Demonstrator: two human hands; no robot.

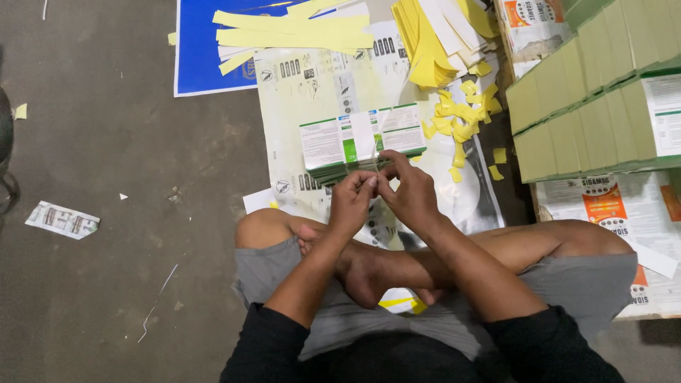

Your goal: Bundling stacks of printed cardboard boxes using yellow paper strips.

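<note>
Fingers of both hands, left (352,202) and right (410,193), pinch a clear strip (barely visible) around the bundle (362,142); keep it taut and centred

A dark grey concrete floor (106,142), scuffed and dusty, fills the left side, with a small printed leaflet (62,219) and paper scraps lying on it. A blue sheet (202,57) lies flat at the top, with large printed paper sheets (305,85) spread beside it. At the right, rows of green cartons (596,99) stand packed tightly together under even, dim light.
</note>
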